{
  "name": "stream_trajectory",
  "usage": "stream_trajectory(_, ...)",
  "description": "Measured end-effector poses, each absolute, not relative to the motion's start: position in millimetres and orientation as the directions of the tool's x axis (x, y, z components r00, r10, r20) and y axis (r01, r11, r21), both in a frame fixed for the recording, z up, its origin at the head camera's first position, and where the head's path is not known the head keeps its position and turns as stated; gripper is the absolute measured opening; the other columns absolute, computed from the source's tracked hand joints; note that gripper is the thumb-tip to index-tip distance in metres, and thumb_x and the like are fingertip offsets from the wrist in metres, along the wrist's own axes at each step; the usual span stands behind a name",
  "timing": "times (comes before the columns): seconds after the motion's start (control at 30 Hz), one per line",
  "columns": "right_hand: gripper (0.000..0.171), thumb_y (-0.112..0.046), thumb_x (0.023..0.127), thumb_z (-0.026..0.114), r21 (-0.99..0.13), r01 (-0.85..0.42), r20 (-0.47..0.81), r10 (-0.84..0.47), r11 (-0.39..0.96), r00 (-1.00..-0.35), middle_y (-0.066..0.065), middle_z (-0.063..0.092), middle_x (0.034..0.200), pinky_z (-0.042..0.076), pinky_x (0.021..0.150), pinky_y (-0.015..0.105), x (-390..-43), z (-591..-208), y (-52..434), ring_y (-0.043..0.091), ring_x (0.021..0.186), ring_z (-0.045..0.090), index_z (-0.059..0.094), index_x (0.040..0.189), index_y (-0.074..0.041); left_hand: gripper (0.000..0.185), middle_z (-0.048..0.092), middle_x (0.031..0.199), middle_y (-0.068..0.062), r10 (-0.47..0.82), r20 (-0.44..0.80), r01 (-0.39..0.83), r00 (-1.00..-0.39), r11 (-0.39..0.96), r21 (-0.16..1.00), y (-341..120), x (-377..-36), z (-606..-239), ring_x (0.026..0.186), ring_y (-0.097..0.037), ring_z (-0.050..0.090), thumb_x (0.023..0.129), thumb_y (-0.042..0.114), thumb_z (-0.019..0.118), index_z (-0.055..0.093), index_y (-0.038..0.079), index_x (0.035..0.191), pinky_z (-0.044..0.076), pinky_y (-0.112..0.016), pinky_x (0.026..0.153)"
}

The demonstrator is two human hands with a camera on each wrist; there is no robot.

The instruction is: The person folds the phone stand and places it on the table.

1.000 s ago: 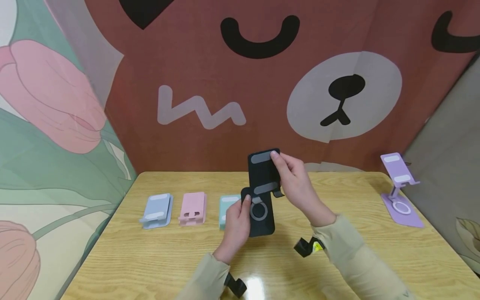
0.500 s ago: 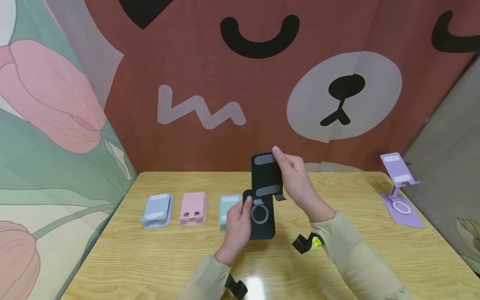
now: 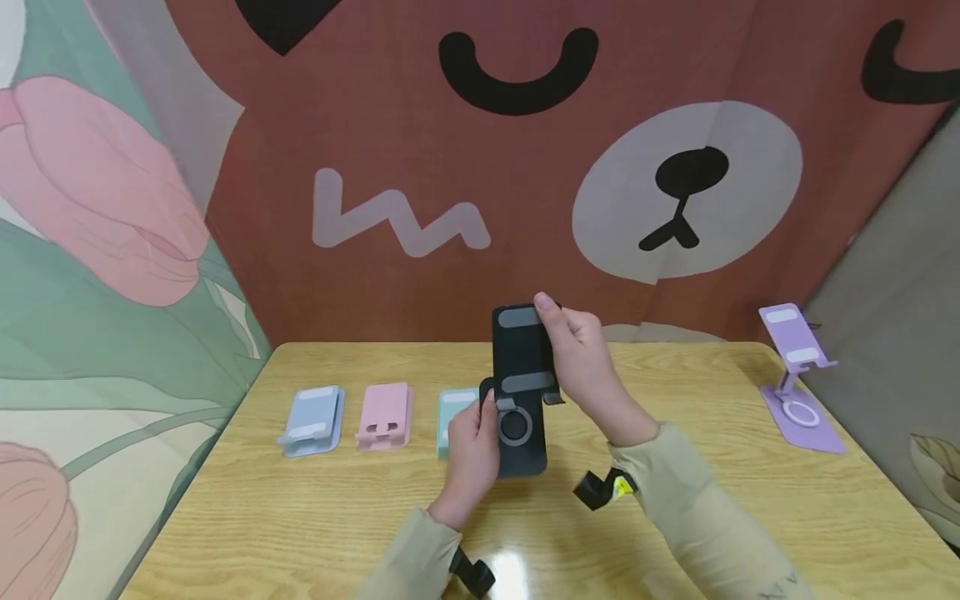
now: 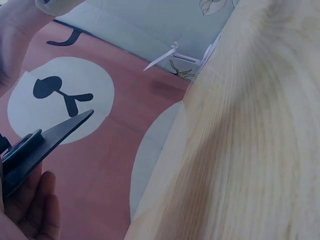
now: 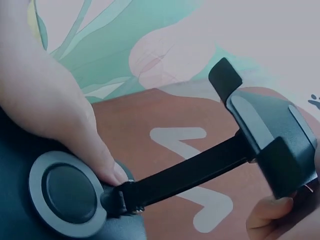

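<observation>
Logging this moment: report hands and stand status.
Left hand grips black phone stand base. Right hand holds its top plate. Teal stand close behind; nothing blocking.

Both forearms enter from the lower edge of the head view, clad in pale beige sleeves, and converge toward the centre.

Left hand (image 3: 474, 446): raised above the counter, palm turned inward, fingers curled. Its thumb (image 5: 100, 162) presses down beside the round grey ring on the base plate of the black folding plastic phone stand (image 3: 521, 392). Grip firm.

Right hand (image 3: 581, 362): held higher and further out than the left, wrist bent. Fingers wrap the upper plate of the stand from the right side, the forefinger tip lying on its top edge. Grip closed round that plate.

The two hands are near each other, not touching.
</observation>
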State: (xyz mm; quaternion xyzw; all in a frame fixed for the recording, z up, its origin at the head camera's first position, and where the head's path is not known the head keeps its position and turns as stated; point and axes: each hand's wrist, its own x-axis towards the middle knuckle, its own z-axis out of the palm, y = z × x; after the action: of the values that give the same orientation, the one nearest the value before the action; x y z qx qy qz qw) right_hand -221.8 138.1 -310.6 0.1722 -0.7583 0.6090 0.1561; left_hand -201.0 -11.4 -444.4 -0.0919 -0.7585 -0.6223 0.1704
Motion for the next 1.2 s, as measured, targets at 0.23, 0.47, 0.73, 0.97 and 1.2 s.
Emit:
stream_trajectory(0.23,0.056,-0.043,0.108,0.048,-0.904,-0.401,0.398,-0.049,0.147,-0.916,0.014,0.064,0.069,0.053,0.05,0.041,-222.6,-311.6,136.6,0.033,0.059,0.062,0.07,0.081,0.0,0.055,0.038,0.054,0.002,-0.071,0.373,0.35,-0.925,0.224,0.91,-11.2,-201.7,-443.3,0.047,-0.011,0.034,0.11,0.043,0.041,0.045,0.013,0.065,0.029,-0.026,0.047)
stream_trajectory(0.47,0.057,-0.044,0.108,0.048,-0.91,-0.391,0.389,-0.044,0.134,-0.92,0.015,0.061,0.066,0.052,0.048,0.04,-223.4,-312.3,133.8,0.032,0.056,0.06,0.069,0.078,0.0,0.054,0.039,0.053,0.003,-0.073,0.38,0.356,-0.922,0.229,0.906,-11.2,-201.6,-441.8,0.047,-0.012,0.036,0.111,0.041,0.041,0.044,0.013,0.064,0.031,-0.027,0.047)
stream_trajectory(0.73,0.058,-0.048,0.106,0.051,-0.935,-0.332,0.332,-0.02,0.123,-0.943,0.015,0.062,0.066,0.052,0.049,0.038,-222.2,-316.2,127.8,0.031,0.055,0.061,0.07,0.081,0.001,0.053,0.04,0.055,0.004,-0.084,0.373,0.348,-0.924,0.217,0.912,-11.7,-201.6,-442.0,0.048,-0.011,0.037,0.111,0.038,0.041,0.049,0.012,0.065,0.032,-0.026,0.048)
stream_trajectory(0.97,0.058,-0.05,0.105,0.05,-0.949,-0.285,0.287,-0.003,0.134,-0.958,0.015,0.063,0.07,0.052,0.051,0.037,-221.0,-322.2,124.0,0.032,0.06,0.062,0.072,0.086,0.001,0.053,0.039,0.054,0.004,-0.113,0.373,0.346,-0.921,0.206,0.915,-13.1,-202.2,-443.9,0.047,-0.012,0.036,0.111,0.038,0.043,0.045,0.013,0.064,0.031,-0.027,0.047)
stream_trajectory(1.2,0.058,-0.051,0.105,0.051,-0.956,-0.267,0.27,0.008,0.124,-0.963,0.015,0.064,0.07,0.052,0.051,0.036,-220.2,-327.7,120.4,0.031,0.059,0.062,0.072,0.086,0.0,0.051,0.037,0.055,0.005,-0.154,0.387,0.355,-0.909,0.201,0.913,-14.2,-203.9,-445.3,0.049,-0.012,0.036,0.111,0.033,0.046,0.045,0.013,0.063,0.031,-0.027,0.049)
